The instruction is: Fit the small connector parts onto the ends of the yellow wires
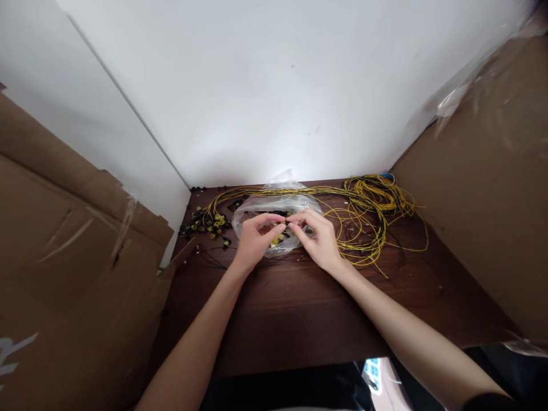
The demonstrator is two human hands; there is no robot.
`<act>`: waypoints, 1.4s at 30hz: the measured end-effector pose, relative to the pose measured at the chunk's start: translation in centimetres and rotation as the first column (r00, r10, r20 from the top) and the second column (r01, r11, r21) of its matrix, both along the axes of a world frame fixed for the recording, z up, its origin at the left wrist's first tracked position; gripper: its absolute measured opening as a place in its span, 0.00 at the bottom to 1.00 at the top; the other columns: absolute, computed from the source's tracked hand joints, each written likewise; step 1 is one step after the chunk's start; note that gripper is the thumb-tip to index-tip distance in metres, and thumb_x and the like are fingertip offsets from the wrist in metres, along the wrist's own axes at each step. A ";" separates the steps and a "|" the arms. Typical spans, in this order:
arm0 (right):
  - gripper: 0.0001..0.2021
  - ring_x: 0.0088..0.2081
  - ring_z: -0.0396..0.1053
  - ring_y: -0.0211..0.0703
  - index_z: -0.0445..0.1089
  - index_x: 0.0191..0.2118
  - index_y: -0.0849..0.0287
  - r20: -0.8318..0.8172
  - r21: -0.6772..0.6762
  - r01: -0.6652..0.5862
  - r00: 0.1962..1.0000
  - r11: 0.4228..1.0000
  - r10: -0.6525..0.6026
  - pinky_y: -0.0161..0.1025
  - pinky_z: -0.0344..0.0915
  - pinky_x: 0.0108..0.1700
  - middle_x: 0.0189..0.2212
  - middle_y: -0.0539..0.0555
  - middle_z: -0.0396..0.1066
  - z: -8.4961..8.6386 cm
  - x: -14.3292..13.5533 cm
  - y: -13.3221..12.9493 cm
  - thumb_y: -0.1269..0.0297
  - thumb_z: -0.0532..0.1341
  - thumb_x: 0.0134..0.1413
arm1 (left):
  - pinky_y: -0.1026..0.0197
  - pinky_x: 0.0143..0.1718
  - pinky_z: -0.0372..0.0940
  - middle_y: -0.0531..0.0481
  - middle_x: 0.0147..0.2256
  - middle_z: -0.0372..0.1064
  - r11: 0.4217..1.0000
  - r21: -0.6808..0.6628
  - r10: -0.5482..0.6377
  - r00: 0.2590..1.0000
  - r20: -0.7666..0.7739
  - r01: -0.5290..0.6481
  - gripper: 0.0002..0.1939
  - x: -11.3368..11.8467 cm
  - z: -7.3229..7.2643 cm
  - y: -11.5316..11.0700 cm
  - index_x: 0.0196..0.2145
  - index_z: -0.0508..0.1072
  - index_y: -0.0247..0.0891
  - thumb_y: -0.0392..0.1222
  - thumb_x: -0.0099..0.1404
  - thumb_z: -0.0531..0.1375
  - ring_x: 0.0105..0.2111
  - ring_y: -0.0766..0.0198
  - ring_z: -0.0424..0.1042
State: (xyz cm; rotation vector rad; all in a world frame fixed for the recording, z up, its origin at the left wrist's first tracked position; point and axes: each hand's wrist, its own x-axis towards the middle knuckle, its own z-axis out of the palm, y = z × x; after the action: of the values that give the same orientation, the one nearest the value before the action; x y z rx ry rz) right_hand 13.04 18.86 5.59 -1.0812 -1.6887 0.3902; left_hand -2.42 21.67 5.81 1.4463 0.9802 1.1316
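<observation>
My left hand (256,237) and my right hand (317,234) meet fingertip to fingertip over a clear plastic bag (242,220). Between their pinched fingers is a small black piece (287,222); most of it is hidden, so its kind does not show. Both hands appear to grip it. Inside the bag, partly behind the hands, lie small yellow and black parts (276,241). Left of the bag is a pile of yellow-and-black connectors (213,224) on the ends of thin cables.
Yellow and black cables (363,251) run behind the bag into a loose tangle at the right. The dark wooden table (291,319) is bounded by a white wall (274,91) behind, with cardboard on the left (77,257) and right (483,188). A power strip (373,374) shows below the front edge.
</observation>
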 end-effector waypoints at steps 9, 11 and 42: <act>0.05 0.32 0.68 0.40 0.72 0.35 0.58 -0.056 -0.015 -0.018 0.998 1.000 0.017 0.38 0.65 0.36 0.31 0.53 0.71 0.1 0.0 0.1 0.67 0.58 0.55 | 0.63 0.36 0.67 0.46 0.32 0.75 1.000 -0.004 -0.007 1.000 0.013 0.007 0.11 0.2 0.0 -0.1 0.33 0.75 0.33 0.40 0.51 0.65 0.33 0.63 0.73; 0.06 0.32 0.68 0.40 0.72 0.35 0.58 -0.054 -0.022 -0.015 0.998 1.000 0.014 0.38 0.65 0.36 0.31 0.53 0.71 0.1 0.0 0.1 0.66 0.58 0.55 | 0.62 0.36 0.67 0.46 0.32 0.74 1.000 0.010 -0.008 1.000 0.007 0.008 0.11 0.2 -0.1 -0.1 0.33 0.75 0.33 0.41 0.51 0.65 0.32 0.62 0.73; 0.07 0.29 0.66 0.39 0.72 0.33 0.59 -0.001 -0.062 -0.012 1.000 0.998 0.012 0.36 0.64 0.33 0.28 0.53 0.70 -0.4 0.2 0.4 0.65 0.57 0.56 | 0.65 0.29 0.61 0.49 0.30 0.72 0.930 0.367 0.104 0.956 -0.274 0.004 0.09 0.0 -0.1 -0.4 0.37 0.75 0.38 0.38 0.58 0.60 0.26 0.67 0.66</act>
State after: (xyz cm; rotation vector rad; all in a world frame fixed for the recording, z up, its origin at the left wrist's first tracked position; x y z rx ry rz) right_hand 13.27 19.28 5.24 -1.1161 -1.6925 0.4533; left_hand -2.46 21.30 5.76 1.9398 1.0493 1.2060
